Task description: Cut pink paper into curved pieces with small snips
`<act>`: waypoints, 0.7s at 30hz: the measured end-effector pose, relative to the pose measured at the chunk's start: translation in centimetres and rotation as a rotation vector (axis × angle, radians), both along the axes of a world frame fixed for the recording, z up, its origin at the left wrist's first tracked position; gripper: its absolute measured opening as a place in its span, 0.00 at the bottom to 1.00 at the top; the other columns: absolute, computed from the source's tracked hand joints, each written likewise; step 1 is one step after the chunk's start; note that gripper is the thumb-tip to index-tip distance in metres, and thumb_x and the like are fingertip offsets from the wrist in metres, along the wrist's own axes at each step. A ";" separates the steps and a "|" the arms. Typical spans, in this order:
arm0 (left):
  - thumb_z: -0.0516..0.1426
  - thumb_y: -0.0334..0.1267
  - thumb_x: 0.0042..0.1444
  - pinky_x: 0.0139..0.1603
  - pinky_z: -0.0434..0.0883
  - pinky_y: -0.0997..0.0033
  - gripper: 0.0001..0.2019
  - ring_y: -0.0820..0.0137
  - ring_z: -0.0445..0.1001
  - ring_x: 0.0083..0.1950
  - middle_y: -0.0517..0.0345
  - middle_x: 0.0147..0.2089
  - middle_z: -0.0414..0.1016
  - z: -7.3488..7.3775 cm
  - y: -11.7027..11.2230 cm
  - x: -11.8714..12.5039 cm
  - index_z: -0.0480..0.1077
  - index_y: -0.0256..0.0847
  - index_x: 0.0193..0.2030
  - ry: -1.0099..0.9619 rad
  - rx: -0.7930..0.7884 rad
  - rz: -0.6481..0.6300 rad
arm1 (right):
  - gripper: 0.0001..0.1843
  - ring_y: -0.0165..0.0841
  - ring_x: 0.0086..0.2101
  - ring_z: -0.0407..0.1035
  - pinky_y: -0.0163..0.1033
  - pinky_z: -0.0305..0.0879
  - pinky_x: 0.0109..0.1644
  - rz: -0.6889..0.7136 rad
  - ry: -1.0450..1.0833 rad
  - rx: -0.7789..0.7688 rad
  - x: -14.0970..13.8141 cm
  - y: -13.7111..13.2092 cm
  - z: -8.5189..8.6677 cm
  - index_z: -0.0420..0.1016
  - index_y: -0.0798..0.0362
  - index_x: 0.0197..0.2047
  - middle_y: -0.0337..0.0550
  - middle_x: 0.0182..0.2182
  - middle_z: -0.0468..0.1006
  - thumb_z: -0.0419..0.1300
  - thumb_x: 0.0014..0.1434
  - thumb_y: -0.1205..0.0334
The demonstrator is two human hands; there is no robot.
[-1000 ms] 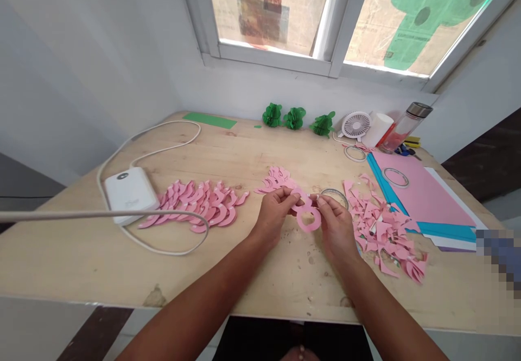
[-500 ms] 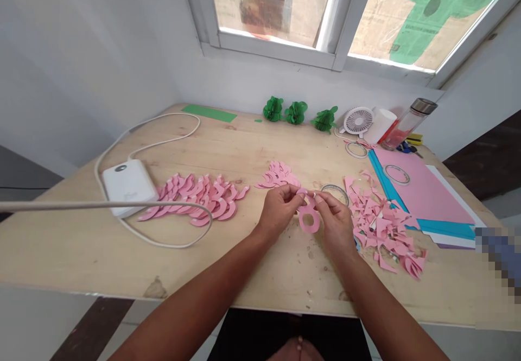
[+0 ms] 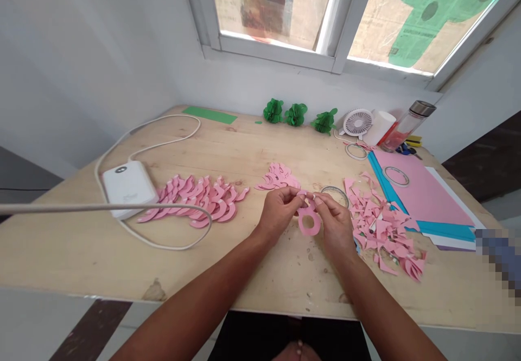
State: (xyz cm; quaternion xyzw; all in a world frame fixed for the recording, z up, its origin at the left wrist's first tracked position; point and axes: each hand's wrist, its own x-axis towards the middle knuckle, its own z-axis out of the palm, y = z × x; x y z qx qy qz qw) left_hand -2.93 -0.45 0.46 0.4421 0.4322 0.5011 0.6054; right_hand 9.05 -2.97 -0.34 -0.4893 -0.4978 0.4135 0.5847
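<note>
Between my two hands is a pink paper cutout (image 3: 310, 229) with a round hole in its lower loop, held above the table. My left hand (image 3: 280, 209) pinches its upper left part. My right hand (image 3: 334, 220) pinches the upper right side, the fingertips of both hands nearly meeting. The paper's top is partly hidden by the fingers. Just beyond my left hand lies a small pile of pink paper pieces (image 3: 279, 175). A roll of tape (image 3: 336, 194) rests behind my right hand. Further left, curved pink paper strips (image 3: 215, 201) lie in overlapping rows.
Pink scraps (image 3: 385, 225) spread right of my right hand, beside stacked coloured sheets (image 3: 435, 192) bearing another tape roll (image 3: 396, 176). A white power bank (image 3: 128, 184) with a looping cable sits left. Green paper balls (image 3: 296, 114), a fan (image 3: 358, 122) and a bottle (image 3: 409, 126) stand along the wall.
My fingertips have shifted very slightly on the pink paper cutout. Both hands keep hold of it in about the same place.
</note>
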 end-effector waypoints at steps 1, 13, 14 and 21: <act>0.61 0.40 0.44 0.25 0.67 0.77 0.08 0.73 0.70 0.25 0.56 0.24 0.73 0.0 0.0 0.0 0.72 0.36 0.26 -0.003 -0.002 -0.002 | 0.12 0.37 0.41 0.70 0.44 0.66 0.47 0.001 0.005 -0.001 0.0 0.0 0.0 0.79 0.49 0.39 0.45 0.40 0.76 0.57 0.55 0.57; 0.61 0.39 0.44 0.27 0.68 0.75 0.07 0.72 0.71 0.26 0.57 0.24 0.74 0.0 -0.1 0.0 0.72 0.37 0.26 -0.017 0.005 0.010 | 0.11 0.36 0.40 0.70 0.42 0.65 0.46 0.016 -0.005 0.022 0.0 0.0 0.4 0.80 0.49 0.37 0.44 0.38 0.77 0.57 0.55 0.58; 0.61 0.39 0.44 0.27 0.68 0.75 0.07 0.72 0.71 0.26 0.57 0.24 0.74 0.0 0.0 0.0 0.72 0.37 0.26 -0.017 0.007 0.011 | 0.11 0.36 0.40 0.70 0.43 0.65 0.47 0.014 -0.010 0.028 0.0 0.0 0.4 0.80 0.49 0.37 0.44 0.37 0.77 0.57 0.55 0.58; 0.60 0.40 0.46 0.27 0.68 0.75 0.08 0.73 0.71 0.26 0.57 0.24 0.74 -0.1 -0.1 0.0 0.72 0.36 0.28 0.000 0.018 -0.012 | 0.11 0.36 0.40 0.70 0.43 0.65 0.47 0.011 0.029 0.006 0.0 0.0 -0.1 0.79 0.49 0.38 0.44 0.38 0.76 0.57 0.56 0.57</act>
